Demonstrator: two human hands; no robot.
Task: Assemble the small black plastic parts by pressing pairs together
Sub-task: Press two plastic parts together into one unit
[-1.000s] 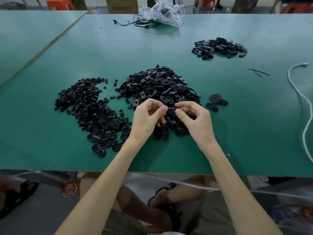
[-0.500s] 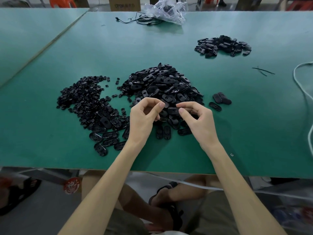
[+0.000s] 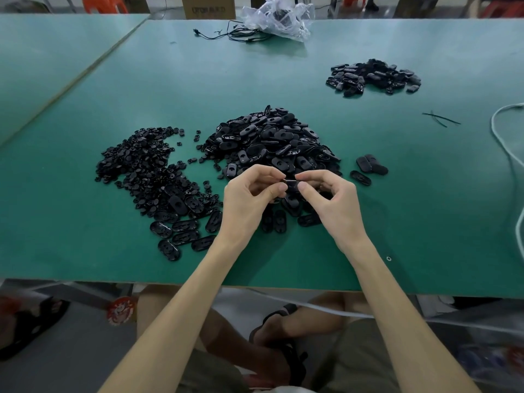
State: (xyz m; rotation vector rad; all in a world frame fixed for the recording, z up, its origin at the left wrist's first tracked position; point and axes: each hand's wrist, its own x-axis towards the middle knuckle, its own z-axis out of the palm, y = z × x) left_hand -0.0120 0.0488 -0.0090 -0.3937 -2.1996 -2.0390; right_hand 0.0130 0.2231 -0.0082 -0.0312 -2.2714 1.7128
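Nearest the front edge of the green table (image 3: 85, 251), both forearms reach in and the hands meet just above the mat. My left hand (image 3: 249, 202) and right hand (image 3: 331, 202) each pinch one end of a small black part (image 3: 290, 182) between thumb and forefinger, the other fingers curled out of the way. I cannot tell whether a single piece or a mated pair lies between the fingertips. I judge the grip is taken at the ends so that the thumbs can squeeze the halves together with the seam in sight from above.

The work is held over the near fringe of the central heap (image 3: 272, 140), which puts the next oval shell within short reach. Left of the hands, loose oval shells (image 3: 181, 231) lie flat on the mat, apparently spread for easy picking. Beyond them is a heap of smaller pieces (image 3: 141, 163), which I take for the mating inserts. Right of the central heap, three parts (image 3: 368, 165) sit by themselves.

Farther back on the right, a separate pile (image 3: 374, 76) lies well apart from the stock. These are probably finished pairs, set there to avoid mixing. Black ties (image 3: 441, 119) and a white cord (image 3: 499, 131) lie toward the right edge. At the far edge rest a black cable (image 3: 235, 35) and a crumpled plastic bag (image 3: 280, 18), with a cardboard box (image 3: 208, 7) behind the table.
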